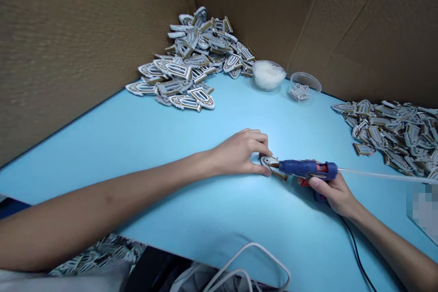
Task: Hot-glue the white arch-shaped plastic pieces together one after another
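My right hand (333,191) is wrapped round the handle of a blue hot glue gun (297,168). A long clear glue stick (379,174) juts from its back end, and a black cord hangs from the handle. The gun's nozzle is over a small white and gold arched window piece (268,161) lying on the blue table (171,205). My left hand (241,153) pinches the rounded end of this piece between thumb and fingers. The nozzle hides part of the piece, so whether they touch is unclear.
A heap of similar arched pieces (195,54) lies at the back left, another heap (397,132) at the right. Two clear tubs stand at the back, one with whitish material (269,75), one with small parts (301,92). Cardboard walls (273,9) enclose the table. White tubing (260,248) loops at the front edge.
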{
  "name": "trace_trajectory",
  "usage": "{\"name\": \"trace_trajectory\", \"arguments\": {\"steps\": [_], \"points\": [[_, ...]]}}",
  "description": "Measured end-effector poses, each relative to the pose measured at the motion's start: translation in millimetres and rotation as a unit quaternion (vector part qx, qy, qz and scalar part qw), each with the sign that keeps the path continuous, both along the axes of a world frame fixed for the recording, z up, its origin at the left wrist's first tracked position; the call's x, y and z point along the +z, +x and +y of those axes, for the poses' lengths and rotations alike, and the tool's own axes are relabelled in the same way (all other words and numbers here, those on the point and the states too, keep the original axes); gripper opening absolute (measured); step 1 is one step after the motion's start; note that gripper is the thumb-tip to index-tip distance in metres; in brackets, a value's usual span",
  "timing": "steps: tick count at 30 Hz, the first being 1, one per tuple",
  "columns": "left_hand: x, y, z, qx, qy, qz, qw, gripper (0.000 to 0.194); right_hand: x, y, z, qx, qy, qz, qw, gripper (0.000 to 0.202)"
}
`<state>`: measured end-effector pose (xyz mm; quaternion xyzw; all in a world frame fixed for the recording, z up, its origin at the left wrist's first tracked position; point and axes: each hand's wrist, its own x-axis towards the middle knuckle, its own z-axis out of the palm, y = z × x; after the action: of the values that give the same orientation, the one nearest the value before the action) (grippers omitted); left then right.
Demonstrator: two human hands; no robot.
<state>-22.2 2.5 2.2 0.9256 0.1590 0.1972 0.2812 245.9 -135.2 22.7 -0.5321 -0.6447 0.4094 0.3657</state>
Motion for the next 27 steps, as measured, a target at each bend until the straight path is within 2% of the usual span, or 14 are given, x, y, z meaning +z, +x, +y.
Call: {"name": "trace_trajectory", "arguments": {"steps": [2,4,6,9,14,17,21,24,27], "points": [[1.5,-0.2,-1.1,0.002,0.002,0.009,1.000,0.035,-3.4,-0.9,-3.7,-0.002,0.002,0.115,0.993,0.048],[2.9,-0.6,-2.3,0.001,0.002,0.003,1.000,0.043,-9.1,0.4,-6.8,-0.019,0.031,0.164,0.986,0.046],[4.1,-0.7,-3.8,-0.016,0.001,-0.013,1.000,0.048,-16.2,3.9,-8.6,-0.051,0.065,0.148,0.986,0.041],[5.7,-0.2,-6.0,-0.056,0.013,-0.020,0.998,0.039,-25.2,9.8,-9.2,-0.103,0.092,0.098,0.985,0.038],[8.2,-2.3,-5.6,-0.011,0.034,-0.004,0.999,0.046,-26.1,12.2,-7.7,-0.130,0.103,0.060,0.984,0.037],[10.2,-5.2,-2.6,-0.006,0.036,-0.018,0.999,0.033,-23.2,13.9,-7.6,-0.123,0.098,0.038,0.987,0.042],[12.9,-6.8,0.6,-0.039,0.065,0.009,0.997,0.041,-19.6,19.0,-7.4,-0.089,0.071,-0.006,0.993,0.049],[14.8,-7.9,2.0,-0.043,0.032,0.017,0.998,0.028,-14.8,19.5,-6.1,-0.039,0.053,-0.042,0.997,0.047],[17.0,-10.2,4.1,-0.055,-0.010,0.006,0.998,0.033,-8.7,15.5,-4.2,0.005,0.068,-0.092,0.993,0.039]]}}
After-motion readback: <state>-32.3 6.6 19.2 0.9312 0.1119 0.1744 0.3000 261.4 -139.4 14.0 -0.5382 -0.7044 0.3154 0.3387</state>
